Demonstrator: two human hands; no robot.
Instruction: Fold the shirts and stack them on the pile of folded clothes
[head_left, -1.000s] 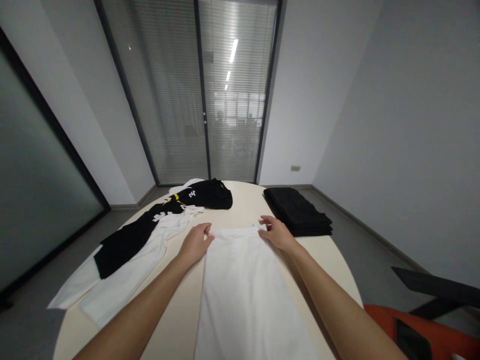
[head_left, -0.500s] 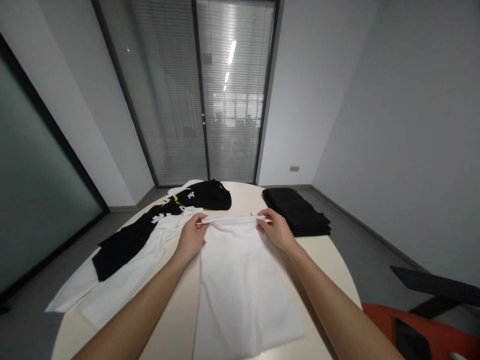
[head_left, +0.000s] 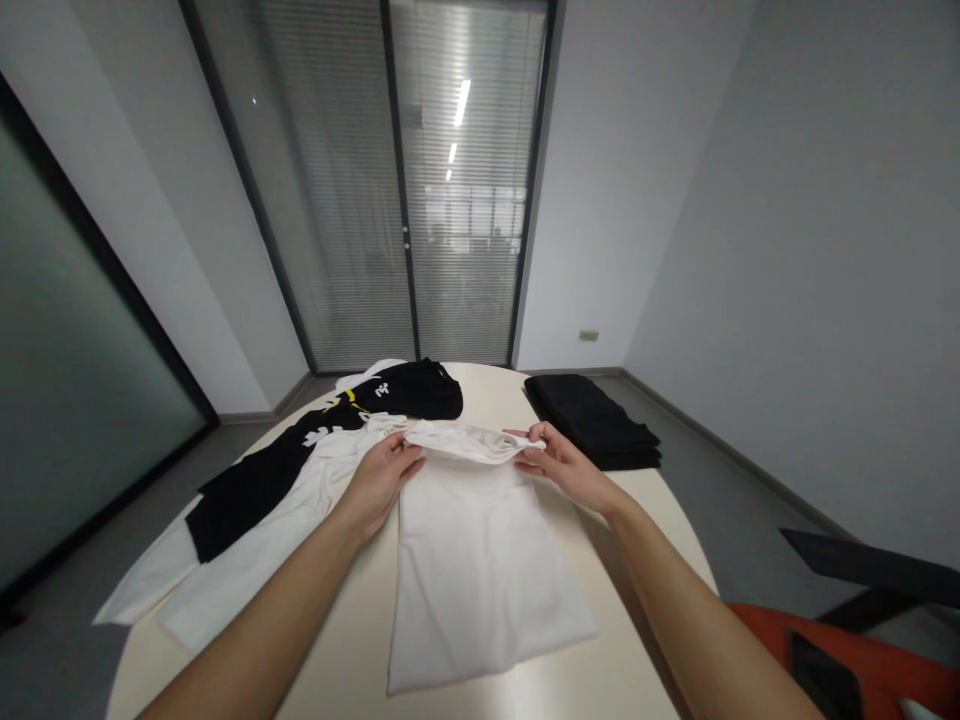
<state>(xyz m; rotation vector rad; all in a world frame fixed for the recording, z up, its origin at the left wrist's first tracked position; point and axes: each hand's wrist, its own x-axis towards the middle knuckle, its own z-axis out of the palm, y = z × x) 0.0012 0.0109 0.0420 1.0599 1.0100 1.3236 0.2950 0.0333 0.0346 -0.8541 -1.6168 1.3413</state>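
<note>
A white shirt, folded into a long narrow panel, lies on the pale table in front of me. Its far end is lifted, and the edge there folds over toward me. My left hand pinches the left corner of that raised edge. At the right corner, my right hand grips the cloth between thumb and fingers. The near end of the shirt rests flat on the tabletop.
Left of the shirt lie spread white and black shirts, some with printed marks. A stack of folded black clothes sits at the back right. An orange chair with a black armrest stands at the lower right. Glass panels stand beyond the table.
The shirt's far edge has come up and folded slightly toward me, and its near end has drawn farther from me. Both hands keep their hold and have tilted.
</note>
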